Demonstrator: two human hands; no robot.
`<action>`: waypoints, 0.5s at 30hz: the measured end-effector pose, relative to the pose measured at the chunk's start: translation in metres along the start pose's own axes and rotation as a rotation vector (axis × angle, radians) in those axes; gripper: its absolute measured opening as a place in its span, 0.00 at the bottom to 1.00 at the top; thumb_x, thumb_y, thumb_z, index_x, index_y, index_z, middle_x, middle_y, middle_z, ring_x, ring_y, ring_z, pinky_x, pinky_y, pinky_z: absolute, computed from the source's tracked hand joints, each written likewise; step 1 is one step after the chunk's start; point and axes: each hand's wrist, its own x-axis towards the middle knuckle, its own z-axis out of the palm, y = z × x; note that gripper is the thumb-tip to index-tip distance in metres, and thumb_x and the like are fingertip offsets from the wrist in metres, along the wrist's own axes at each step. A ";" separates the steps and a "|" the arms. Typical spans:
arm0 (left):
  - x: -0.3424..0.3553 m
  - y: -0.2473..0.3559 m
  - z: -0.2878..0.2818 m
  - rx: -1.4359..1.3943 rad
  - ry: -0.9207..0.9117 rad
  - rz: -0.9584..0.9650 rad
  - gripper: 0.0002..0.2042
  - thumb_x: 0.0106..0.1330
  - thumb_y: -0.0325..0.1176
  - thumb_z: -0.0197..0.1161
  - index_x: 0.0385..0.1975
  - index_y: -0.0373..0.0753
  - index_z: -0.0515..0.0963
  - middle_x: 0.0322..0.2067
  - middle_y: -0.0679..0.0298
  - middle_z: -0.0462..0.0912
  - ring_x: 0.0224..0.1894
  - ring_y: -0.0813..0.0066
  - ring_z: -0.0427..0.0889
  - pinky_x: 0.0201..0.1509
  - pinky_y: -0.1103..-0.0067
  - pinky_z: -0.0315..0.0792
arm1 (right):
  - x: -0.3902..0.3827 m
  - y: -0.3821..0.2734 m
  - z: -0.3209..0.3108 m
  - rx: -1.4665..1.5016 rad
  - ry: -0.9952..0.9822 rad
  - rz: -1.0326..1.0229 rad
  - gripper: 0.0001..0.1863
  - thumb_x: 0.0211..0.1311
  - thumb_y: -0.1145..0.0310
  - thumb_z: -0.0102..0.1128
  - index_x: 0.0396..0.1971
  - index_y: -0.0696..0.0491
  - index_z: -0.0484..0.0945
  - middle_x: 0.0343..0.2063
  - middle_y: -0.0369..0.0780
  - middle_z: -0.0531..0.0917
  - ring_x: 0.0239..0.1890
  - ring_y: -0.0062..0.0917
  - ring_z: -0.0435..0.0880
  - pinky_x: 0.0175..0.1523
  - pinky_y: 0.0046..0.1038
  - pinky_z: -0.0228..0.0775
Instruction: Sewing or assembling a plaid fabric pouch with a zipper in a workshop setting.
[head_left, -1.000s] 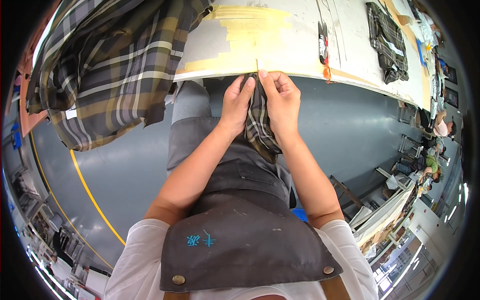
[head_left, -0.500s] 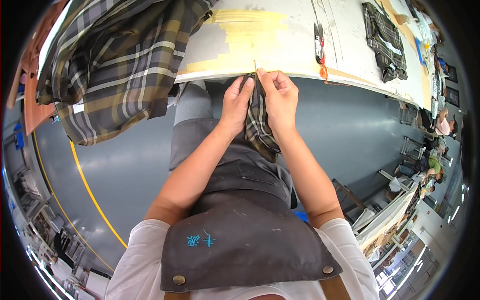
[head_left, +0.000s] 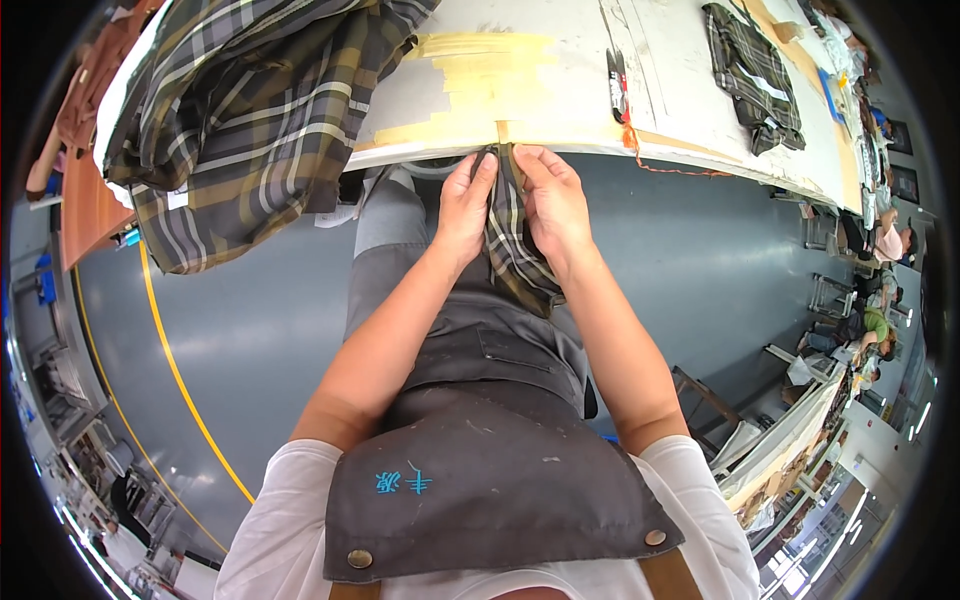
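Note:
A narrow piece of dark plaid fabric (head_left: 512,245) hangs down from the table's near edge in front of my apron. My left hand (head_left: 463,210) pinches its upper left side between thumb and fingers. On the other side, my right hand (head_left: 558,205) grips the upper right edge, thumb pointing up. Between the two hands the cloth's top meets the table edge, where a short tan strip (head_left: 503,131) lies on the yellow tape. The fingertips behind the cloth are hidden.
A large plaid garment (head_left: 250,190) drapes over the table's left side. The pale table (head_left: 480,18) has yellow tape (head_left: 490,70) on top. A black-and-red pen-like tool (head_left: 617,85) with orange thread and a folded plaid piece (head_left: 755,75) lie rightward. People (head_left: 880,325) sit far right.
My hands have shifted slightly apart and the tan strip between them now shows more. The table and the things on it appear a little further left, while the draped garment's lower edge sits higher.

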 end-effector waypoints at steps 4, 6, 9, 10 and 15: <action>0.003 0.000 -0.001 0.007 -0.012 0.003 0.14 0.65 0.38 0.53 0.44 0.35 0.71 0.38 0.67 0.77 0.38 0.83 0.73 0.43 0.85 0.68 | -0.006 -0.001 -0.001 -0.012 -0.005 0.034 0.05 0.57 0.69 0.58 0.29 0.54 0.75 0.19 0.28 0.73 0.19 0.08 0.65 0.23 0.13 0.54; 0.004 -0.002 -0.001 0.025 0.002 0.019 0.14 0.65 0.38 0.53 0.45 0.35 0.71 0.38 0.67 0.77 0.37 0.83 0.73 0.43 0.86 0.68 | -0.008 0.004 -0.004 0.036 -0.083 -0.053 0.06 0.54 0.74 0.59 0.32 0.57 0.74 0.25 0.32 0.76 0.28 0.12 0.72 0.34 0.14 0.64; 0.002 -0.001 -0.002 0.064 -0.017 0.059 0.14 0.65 0.39 0.54 0.43 0.35 0.72 0.36 0.68 0.77 0.36 0.84 0.73 0.41 0.86 0.67 | -0.019 0.001 -0.011 0.009 -0.171 -0.042 0.14 0.51 0.79 0.60 0.39 0.60 0.71 0.33 0.36 0.76 0.38 0.18 0.75 0.45 0.18 0.66; 0.000 -0.001 -0.003 0.043 -0.023 0.035 0.13 0.65 0.39 0.53 0.42 0.35 0.72 0.36 0.68 0.77 0.36 0.85 0.73 0.40 0.86 0.67 | -0.023 0.002 -0.013 0.010 -0.175 -0.048 0.14 0.51 0.79 0.60 0.39 0.60 0.71 0.33 0.36 0.76 0.38 0.18 0.75 0.45 0.18 0.66; -0.010 0.000 -0.009 0.052 -0.062 -0.042 0.12 0.66 0.38 0.53 0.39 0.36 0.72 0.33 0.69 0.76 0.34 0.86 0.72 0.38 0.86 0.68 | -0.055 0.000 -0.024 -0.215 -0.249 0.028 0.25 0.47 0.82 0.60 0.47 0.61 0.64 0.37 0.39 0.75 0.38 0.21 0.75 0.46 0.21 0.68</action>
